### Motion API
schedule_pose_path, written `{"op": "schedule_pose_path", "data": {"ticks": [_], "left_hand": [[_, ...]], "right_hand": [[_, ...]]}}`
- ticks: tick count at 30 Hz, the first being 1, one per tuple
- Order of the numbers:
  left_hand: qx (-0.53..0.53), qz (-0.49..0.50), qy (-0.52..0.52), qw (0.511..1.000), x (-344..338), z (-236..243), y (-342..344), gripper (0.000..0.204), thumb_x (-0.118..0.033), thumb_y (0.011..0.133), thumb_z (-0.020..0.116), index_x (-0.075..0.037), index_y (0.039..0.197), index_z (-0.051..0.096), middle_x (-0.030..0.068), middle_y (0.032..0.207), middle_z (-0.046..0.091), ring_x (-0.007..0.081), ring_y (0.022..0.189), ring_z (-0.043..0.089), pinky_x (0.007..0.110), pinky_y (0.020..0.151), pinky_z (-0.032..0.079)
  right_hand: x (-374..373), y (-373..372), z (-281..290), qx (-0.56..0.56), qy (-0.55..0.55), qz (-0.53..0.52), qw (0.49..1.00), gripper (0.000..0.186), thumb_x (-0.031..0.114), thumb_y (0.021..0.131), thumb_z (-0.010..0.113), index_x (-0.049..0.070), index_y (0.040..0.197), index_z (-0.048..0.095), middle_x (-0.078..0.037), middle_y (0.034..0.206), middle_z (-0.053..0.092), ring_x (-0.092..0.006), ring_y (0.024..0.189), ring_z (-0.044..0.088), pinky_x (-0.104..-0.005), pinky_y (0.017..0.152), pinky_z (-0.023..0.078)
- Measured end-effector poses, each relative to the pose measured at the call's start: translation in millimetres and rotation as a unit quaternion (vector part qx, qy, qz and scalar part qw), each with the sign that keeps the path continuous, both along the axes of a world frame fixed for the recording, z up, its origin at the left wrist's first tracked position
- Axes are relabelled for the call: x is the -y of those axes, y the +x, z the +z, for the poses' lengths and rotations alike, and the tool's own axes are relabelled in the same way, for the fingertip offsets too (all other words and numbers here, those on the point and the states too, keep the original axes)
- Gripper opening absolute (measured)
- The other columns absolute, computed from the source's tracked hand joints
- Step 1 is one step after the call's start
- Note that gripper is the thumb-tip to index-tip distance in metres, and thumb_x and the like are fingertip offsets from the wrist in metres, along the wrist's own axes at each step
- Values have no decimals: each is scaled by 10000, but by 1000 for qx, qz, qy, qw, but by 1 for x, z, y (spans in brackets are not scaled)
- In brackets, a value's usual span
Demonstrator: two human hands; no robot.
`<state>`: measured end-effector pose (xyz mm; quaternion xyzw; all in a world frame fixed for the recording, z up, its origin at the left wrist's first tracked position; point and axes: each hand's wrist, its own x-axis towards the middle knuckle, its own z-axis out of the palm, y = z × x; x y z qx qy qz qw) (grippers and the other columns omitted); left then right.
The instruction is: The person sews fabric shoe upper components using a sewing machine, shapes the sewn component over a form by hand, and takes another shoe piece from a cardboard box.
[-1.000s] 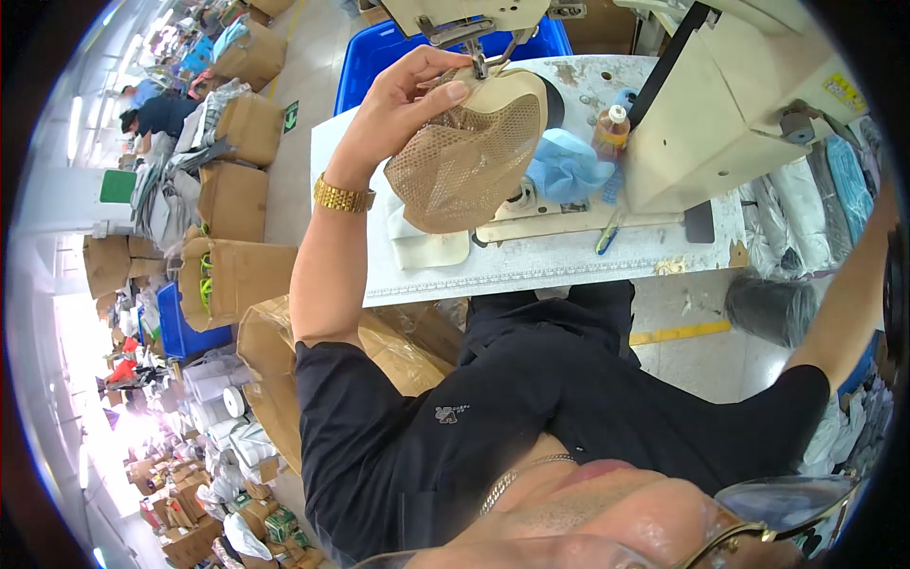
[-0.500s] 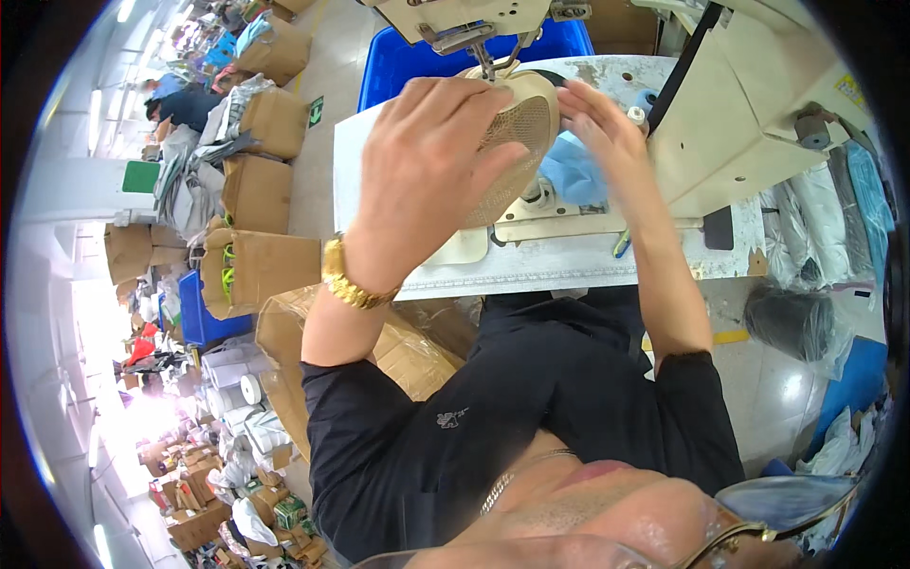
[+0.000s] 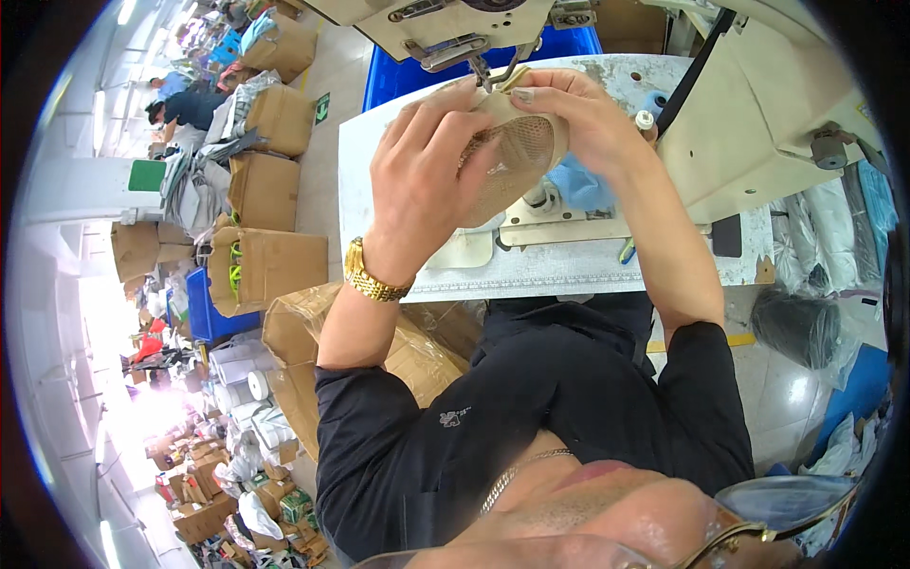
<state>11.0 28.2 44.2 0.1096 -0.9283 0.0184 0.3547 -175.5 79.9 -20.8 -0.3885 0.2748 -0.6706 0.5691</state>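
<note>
A beige mesh shoe upper [image 3: 524, 150] is held up beneath the needle area of a sewing machine [image 3: 464, 33]. My left hand [image 3: 427, 156] lies along its left side, its fingers curled round the mesh. On the far right edge my right hand [image 3: 576, 106] is closed, thumb and fingers pinching the rim close to the presser foot [image 3: 486, 78]. The fingertips of my left hand are partly hidden behind the upper. Just right of the upper, a crumpled light blue cloth [image 3: 580, 182] rests by the machine's post.
The white worktable [image 3: 559, 277] carries a small yellow-green tool [image 3: 627, 251] and a thread spool [image 3: 645, 121]. Behind it stands a blue bin [image 3: 387, 85]. Cardboard boxes [image 3: 280, 270] line the left side; an open carton [image 3: 398, 365] is below the table edge. Wrapped rolls [image 3: 801, 327] stand at right.
My right hand has moved left and gone from loosely spread to pinching the upper's rim. The upper has turned and tilted under the presser foot; my left hand stays on its side.
</note>
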Motion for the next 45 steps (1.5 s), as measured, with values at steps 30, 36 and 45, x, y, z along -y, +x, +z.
{"op": "schedule_pose_path", "data": {"ticks": [30,36,45], "left_hand": [[-39,-64,-155,985,20,-19,1,277,-64,686,671,-56,958,720,40,1025,672,207,964,640,325,772,537],[-43,-72,-156,984,25,-17,2,278,-39,675,678,-65,948,726,35,1007,680,207,964,651,325,768,548],[-47,-85,-150,984,30,-16,6,276,-21,675,695,-71,944,729,27,1018,688,201,978,657,312,769,559]], "right_hand": [[-11,-3,13,-212,-42,-121,969,258,87,800,690,1,1042,677,-25,962,679,-80,863,611,-230,801,485],[-14,7,10,-205,-30,-169,964,249,76,823,688,-1,1059,679,-39,978,682,-84,874,614,-232,791,498],[-19,25,6,-214,-27,-259,941,261,95,817,707,-3,1059,686,-42,959,689,-89,860,620,-231,790,497]]}}
